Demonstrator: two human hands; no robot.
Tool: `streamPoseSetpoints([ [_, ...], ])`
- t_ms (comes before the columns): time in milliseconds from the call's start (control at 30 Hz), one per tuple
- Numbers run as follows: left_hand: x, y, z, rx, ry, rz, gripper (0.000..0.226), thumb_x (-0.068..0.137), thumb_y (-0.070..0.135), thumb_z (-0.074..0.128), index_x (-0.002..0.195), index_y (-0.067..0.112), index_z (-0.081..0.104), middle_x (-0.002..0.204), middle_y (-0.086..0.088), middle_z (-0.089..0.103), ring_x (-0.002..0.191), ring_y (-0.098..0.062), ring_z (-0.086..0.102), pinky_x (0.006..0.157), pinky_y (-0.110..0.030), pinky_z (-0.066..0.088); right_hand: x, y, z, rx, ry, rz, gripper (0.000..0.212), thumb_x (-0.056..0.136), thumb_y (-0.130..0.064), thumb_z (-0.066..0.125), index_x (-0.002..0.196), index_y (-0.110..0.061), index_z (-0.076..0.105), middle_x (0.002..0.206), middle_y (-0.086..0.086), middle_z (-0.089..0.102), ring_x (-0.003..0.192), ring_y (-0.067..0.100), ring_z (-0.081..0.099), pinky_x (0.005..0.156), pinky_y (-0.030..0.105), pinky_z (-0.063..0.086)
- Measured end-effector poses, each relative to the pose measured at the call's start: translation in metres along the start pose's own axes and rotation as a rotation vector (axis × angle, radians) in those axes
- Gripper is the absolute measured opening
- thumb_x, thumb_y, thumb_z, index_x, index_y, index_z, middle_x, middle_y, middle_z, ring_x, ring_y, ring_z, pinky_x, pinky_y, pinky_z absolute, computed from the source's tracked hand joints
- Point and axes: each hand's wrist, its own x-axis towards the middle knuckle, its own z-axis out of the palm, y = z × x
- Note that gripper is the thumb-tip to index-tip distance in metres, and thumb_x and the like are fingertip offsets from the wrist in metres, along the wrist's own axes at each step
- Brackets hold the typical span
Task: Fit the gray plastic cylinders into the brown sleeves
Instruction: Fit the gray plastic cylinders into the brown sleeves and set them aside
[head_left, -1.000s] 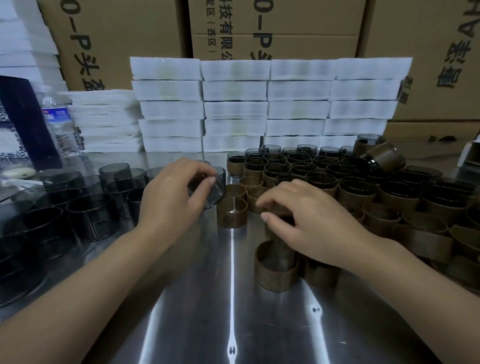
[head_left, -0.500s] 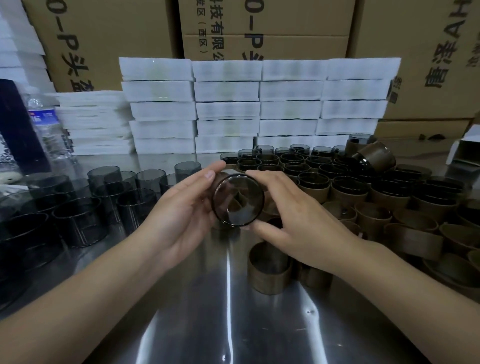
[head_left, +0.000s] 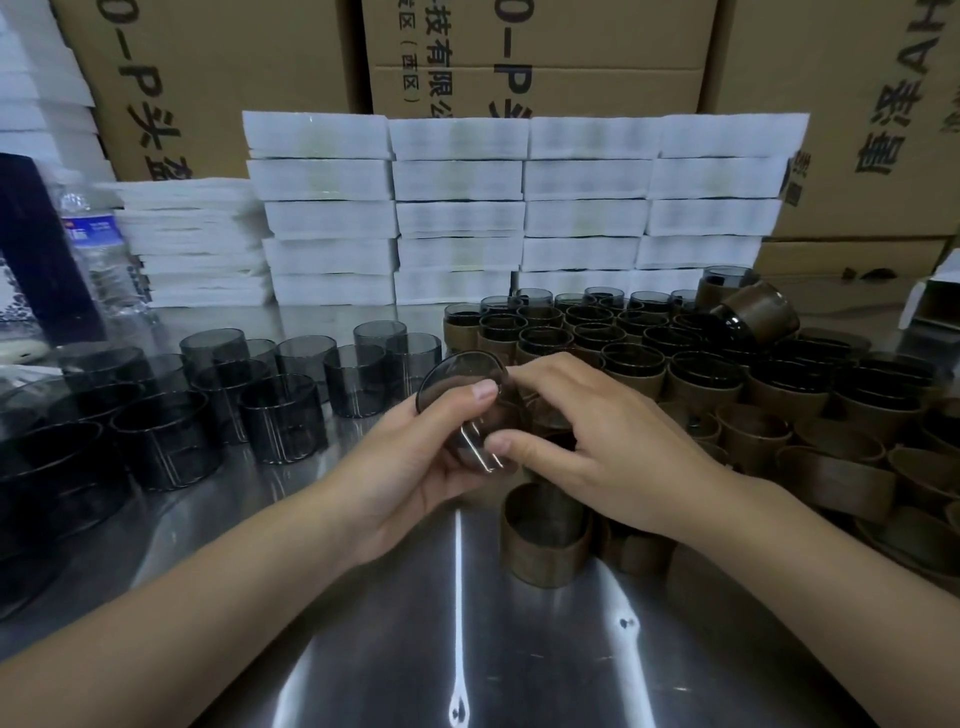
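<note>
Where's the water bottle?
In the head view, the water bottle stands at the far left of the metal table, between a dark box and a stack of white packs.

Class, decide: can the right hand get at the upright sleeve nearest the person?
Probably yes: the sleeve stands uncovered just below the right hand, though that hand and the left hand hold a cylinder.

Likely packing workshop: stacked cartons (head_left: 524, 57)
</note>
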Motion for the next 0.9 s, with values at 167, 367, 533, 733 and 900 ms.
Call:
streamPoseSetpoints([
  [167, 0.006, 0.001, -0.006, -0.138, 0.074, 0.021, 0.040, 0.068, 0.038, 0.075, 0.100, 0.014, 0.073, 0.100, -0.017, 0.074, 0.088, -0.029, 0.073, 0.064, -0.027, 0.059, 0.001, 0.004, 0.000, 0.017, -0.109, 0.126, 0.093, 0.063, -0.085, 0.033, 0.143, -0.039, 0.027, 0.115, -0.028, 0.052, 0.106, -0.006, 0.042, 0.086, 0.020, 0.041],
  [367, 0.010, 0.007, -0.015, -0.280, 0.157, 0.080, 0.038, 0.067, 0.040, 0.069, 0.095, 0.014, 0.069, 0.088, -0.014, 0.074, 0.080, -0.031, 0.073, 0.057, -0.028, 0.058, 0.001, 0.001, -0.006, 0.204, -0.103, 0.038, 0.035, 0.077, -0.062, 0.049, 0.062, -0.034, 0.064, 0.091, -0.020, 0.067, 0.096, -0.003, 0.054, 0.087, 0.024, 0.041],
  [533, 0.012, 0.007, -0.015, -0.301, 0.155, 0.085, 0.047, 0.066, 0.041, 0.069, 0.103, 0.013, 0.064, 0.085, -0.012, 0.073, 0.076, -0.027, 0.073, 0.055, -0.027, 0.058, -0.001, 0.000, -0.005, 0.198, -0.277, 0.022, 0.043, 0.092, -0.049, 0.044, 0.078, -0.024, 0.077, 0.090, -0.014, 0.069, 0.095, -0.004, 0.056, 0.090, 0.024, 0.043],
  [733, 0.014, 0.005, -0.018, -0.301, 0.146, 0.078, 0.042, 0.067, 0.040, 0.069, 0.101, 0.015, 0.065, 0.085, -0.012, 0.074, 0.078, -0.027, 0.073, 0.057, -0.029, 0.059, 0.001, 0.001, -0.005, 0.134, -0.256, 0.038, 0.044, 0.094, -0.045, 0.039, 0.092, -0.022, 0.076, 0.088, -0.012, 0.065, 0.093, -0.004, 0.050, 0.089, 0.020, 0.039],
  [900, 0.015, 0.005, -0.023, -0.352, 0.104, 0.067, 0.044, 0.070, 0.040, 0.067, 0.102, 0.009, 0.068, 0.096, -0.017, 0.073, 0.088, -0.030, 0.072, 0.060, -0.030, 0.059, 0.000, 0.002, -0.001, 0.045, -0.228, -0.011, 0.036, 0.083, -0.049, 0.048, 0.098, -0.028, 0.074, 0.089, -0.024, 0.060, 0.097, -0.006, 0.046, 0.090, 0.015, 0.036],
])
